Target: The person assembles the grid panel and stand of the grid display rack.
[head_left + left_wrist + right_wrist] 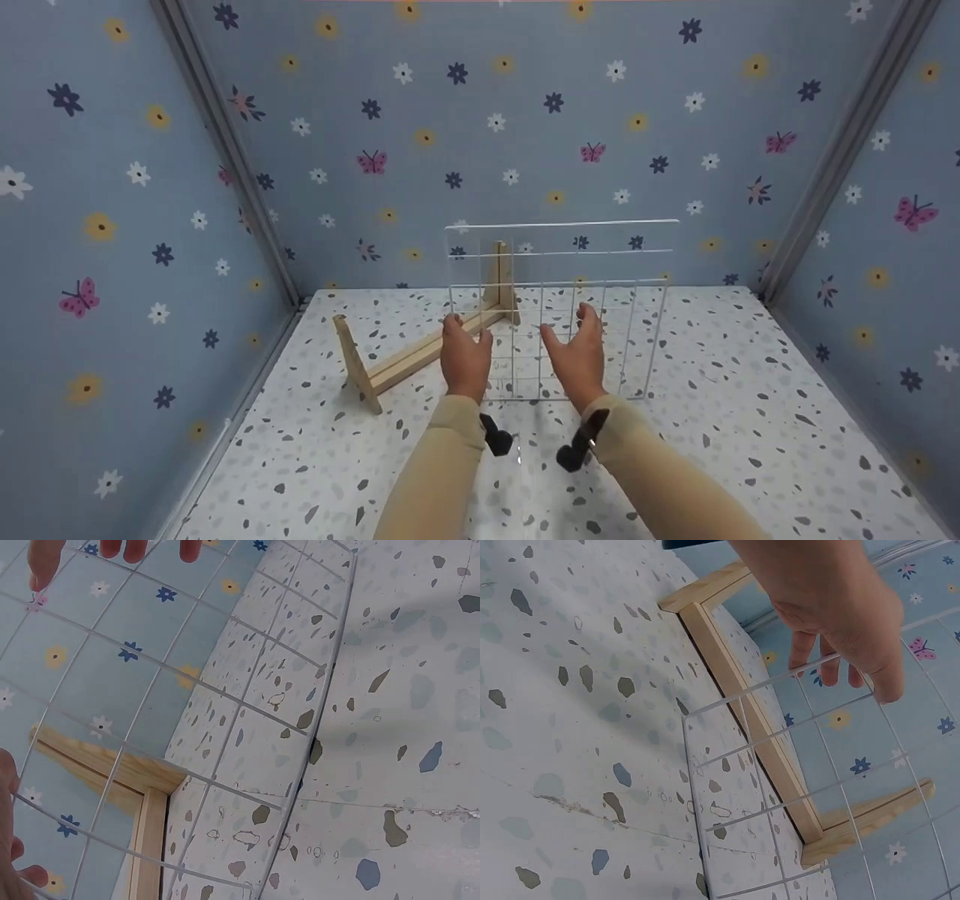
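Observation:
A white wire grid panel (559,282) stands upright in front of me, leaning slightly. My left hand (465,364) grips its left side edge. In the right wrist view, that left hand (840,615) has fingers on both sides of the edge wire. My right hand (581,364) is before the middle of the grid, thumb and fingers spread apart, well inside the right edge. Whether it touches the wires, I cannot tell. Behind the panel and to the left stands a wooden frame (420,358), a long bar with an upright at each end.
The speckled white tabletop (750,420) spreads beneath everything. Flower-patterned walls (495,165) close in the back and both sides, with grey corner posts (217,135). A dark wrist camera (496,436) sits at the left cuff, another camera (574,454) at the right.

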Demonstrator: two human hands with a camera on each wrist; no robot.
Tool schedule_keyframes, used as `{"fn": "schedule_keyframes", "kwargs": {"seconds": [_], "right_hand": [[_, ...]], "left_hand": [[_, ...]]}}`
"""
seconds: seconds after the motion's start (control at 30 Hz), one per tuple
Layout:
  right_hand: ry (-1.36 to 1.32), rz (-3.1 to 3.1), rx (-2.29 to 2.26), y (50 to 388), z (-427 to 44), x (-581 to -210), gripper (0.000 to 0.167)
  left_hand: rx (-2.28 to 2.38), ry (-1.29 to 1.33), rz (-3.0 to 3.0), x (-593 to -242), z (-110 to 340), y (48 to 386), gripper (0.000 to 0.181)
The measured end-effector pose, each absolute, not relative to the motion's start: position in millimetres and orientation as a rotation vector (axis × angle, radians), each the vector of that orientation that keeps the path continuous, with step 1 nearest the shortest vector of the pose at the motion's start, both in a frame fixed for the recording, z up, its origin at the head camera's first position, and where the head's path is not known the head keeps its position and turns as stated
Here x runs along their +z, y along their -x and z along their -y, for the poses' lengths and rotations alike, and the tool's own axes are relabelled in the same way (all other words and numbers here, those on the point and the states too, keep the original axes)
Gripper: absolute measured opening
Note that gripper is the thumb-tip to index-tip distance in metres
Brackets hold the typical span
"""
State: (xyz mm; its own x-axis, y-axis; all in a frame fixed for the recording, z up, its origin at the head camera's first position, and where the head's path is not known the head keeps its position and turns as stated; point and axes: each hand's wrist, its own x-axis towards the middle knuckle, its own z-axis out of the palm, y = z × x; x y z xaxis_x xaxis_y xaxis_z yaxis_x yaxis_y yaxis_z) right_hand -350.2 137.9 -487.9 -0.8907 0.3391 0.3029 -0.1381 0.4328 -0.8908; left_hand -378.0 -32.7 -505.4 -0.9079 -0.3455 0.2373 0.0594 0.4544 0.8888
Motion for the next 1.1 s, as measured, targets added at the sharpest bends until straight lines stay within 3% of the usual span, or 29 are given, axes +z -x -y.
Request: {"fn": "schedule_keyframes", "kwargs": {"seconds": [0.23, 0.5, 1.1], "right_hand": [[0.201, 2.201, 1.515, 354.7, -138.3, -491.9, 0.078], [0.215, 2.236, 1.422, 350.0, -138.8, -494.3, 0.066], [0.242, 2.396, 1.146, 347.9, -136.3, -492.7, 0.063]], "left_hand": [[-1.445, -0.204, 2.302, -502.3, 32.4, 376.3, 0.062], [-1.449, -0.201, 2.297, -502.5, 33.2, 378.3, 0.062], [-1.453, -0.263, 2.316, -504.9, 30.5, 374.5, 0.061]]}}
